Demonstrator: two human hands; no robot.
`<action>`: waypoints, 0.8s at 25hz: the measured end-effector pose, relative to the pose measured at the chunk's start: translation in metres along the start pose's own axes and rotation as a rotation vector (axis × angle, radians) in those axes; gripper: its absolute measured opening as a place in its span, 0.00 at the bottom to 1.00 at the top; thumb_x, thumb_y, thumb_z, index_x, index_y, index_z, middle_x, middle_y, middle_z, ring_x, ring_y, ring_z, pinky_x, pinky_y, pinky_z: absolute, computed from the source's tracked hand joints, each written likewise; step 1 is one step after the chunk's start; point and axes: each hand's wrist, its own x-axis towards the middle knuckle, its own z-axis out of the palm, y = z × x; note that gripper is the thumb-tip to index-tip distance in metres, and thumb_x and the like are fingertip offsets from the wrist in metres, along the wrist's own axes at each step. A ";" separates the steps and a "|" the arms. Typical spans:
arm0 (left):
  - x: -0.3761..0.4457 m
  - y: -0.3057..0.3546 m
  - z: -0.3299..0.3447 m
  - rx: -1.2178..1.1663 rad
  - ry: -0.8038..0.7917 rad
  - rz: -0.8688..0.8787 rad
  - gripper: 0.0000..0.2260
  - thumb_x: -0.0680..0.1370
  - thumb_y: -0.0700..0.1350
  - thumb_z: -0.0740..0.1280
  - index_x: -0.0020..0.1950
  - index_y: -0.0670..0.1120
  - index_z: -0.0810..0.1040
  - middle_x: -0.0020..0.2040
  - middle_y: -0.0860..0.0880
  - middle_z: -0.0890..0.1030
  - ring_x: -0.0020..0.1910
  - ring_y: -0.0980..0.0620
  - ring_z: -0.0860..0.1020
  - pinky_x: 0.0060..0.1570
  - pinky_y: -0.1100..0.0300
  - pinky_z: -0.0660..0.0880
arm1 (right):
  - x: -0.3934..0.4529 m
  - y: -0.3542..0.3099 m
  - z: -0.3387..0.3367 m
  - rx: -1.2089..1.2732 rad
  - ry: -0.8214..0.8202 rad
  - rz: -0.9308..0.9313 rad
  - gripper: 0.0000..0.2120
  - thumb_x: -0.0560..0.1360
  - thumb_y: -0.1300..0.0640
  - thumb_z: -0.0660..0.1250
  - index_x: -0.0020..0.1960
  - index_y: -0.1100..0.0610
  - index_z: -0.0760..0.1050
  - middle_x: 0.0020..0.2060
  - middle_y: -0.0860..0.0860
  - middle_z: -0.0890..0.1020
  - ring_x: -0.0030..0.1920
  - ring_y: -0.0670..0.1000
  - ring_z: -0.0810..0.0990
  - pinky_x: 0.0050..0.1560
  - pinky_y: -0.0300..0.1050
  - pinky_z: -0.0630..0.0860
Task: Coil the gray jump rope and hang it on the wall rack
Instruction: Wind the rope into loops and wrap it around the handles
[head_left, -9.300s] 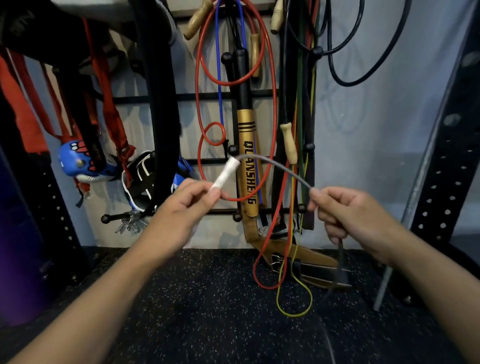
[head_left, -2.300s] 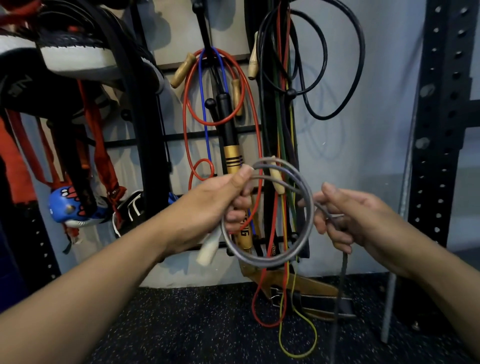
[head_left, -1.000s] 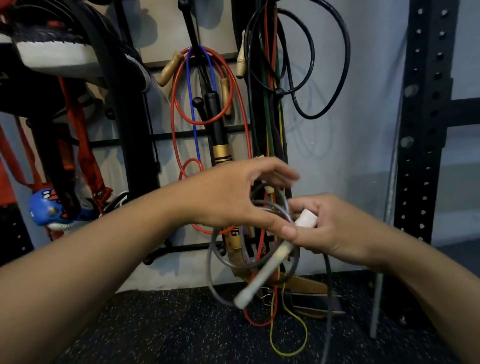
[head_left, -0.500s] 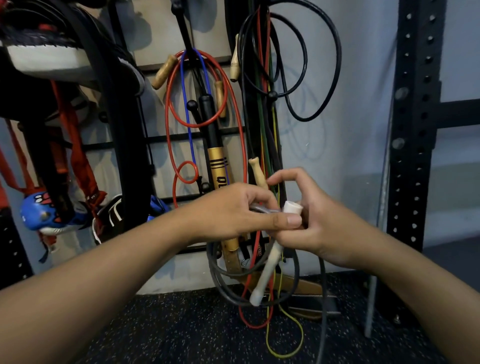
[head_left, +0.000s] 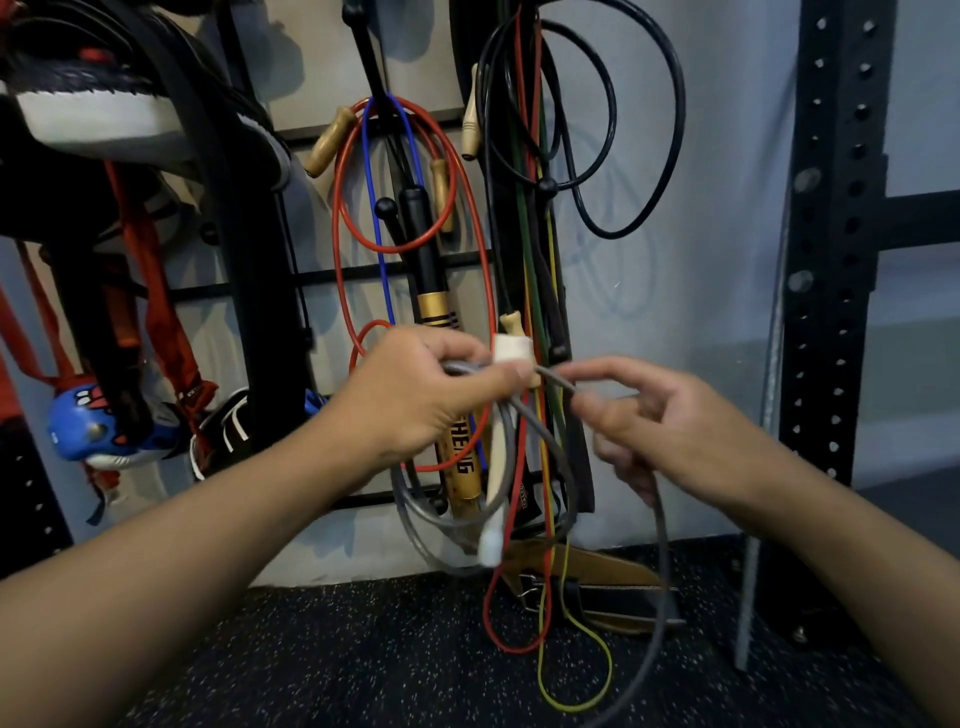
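Observation:
My left hand (head_left: 421, 395) grips the gray jump rope (head_left: 415, 512) where its coils gather, with loops hanging below the fist. The rope's white handle (head_left: 496, 488) hangs down through the coils, its taped top end (head_left: 511, 349) sticking up above my thumb. My right hand (head_left: 670, 431) pinches a strand (head_left: 558, 382) of the same rope just right of the left hand; the loose tail (head_left: 661, 587) drops from this hand toward the floor. Behind both hands is the black wall rack (head_left: 337, 273) with knobbed pegs.
Red, blue and black jump ropes (head_left: 467, 244) with wooden handles hang on the rack, with a black and gold bat (head_left: 441, 332). Red straps and a blue glove (head_left: 88, 426) hang at left. A black perforated steel post (head_left: 831, 260) stands right. A leather belt (head_left: 597, 587) lies on the speckled floor.
My right hand has let go of the white handle and slid right along the rope, drawing a strand out. The left hand now holds the coils and handle alone.

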 end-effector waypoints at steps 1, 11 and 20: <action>0.000 -0.003 -0.005 -0.077 0.119 -0.023 0.19 0.68 0.66 0.71 0.37 0.51 0.86 0.25 0.51 0.78 0.22 0.57 0.73 0.23 0.71 0.70 | -0.002 0.002 -0.006 0.042 0.019 0.044 0.25 0.69 0.28 0.69 0.58 0.42 0.83 0.27 0.46 0.74 0.26 0.47 0.72 0.31 0.45 0.78; -0.016 0.000 0.044 -0.940 0.717 -0.388 0.17 0.78 0.61 0.71 0.36 0.51 0.84 0.24 0.56 0.66 0.18 0.59 0.62 0.18 0.64 0.64 | 0.010 0.016 0.052 0.422 0.118 0.035 0.31 0.61 0.30 0.78 0.56 0.46 0.79 0.46 0.57 0.86 0.25 0.41 0.72 0.25 0.35 0.68; -0.028 -0.015 0.037 -0.990 0.529 -0.474 0.20 0.73 0.63 0.70 0.50 0.47 0.84 0.31 0.54 0.81 0.26 0.58 0.79 0.30 0.59 0.82 | 0.011 0.001 0.043 0.350 0.118 -0.053 0.08 0.84 0.53 0.63 0.54 0.55 0.78 0.27 0.47 0.74 0.22 0.40 0.69 0.22 0.31 0.66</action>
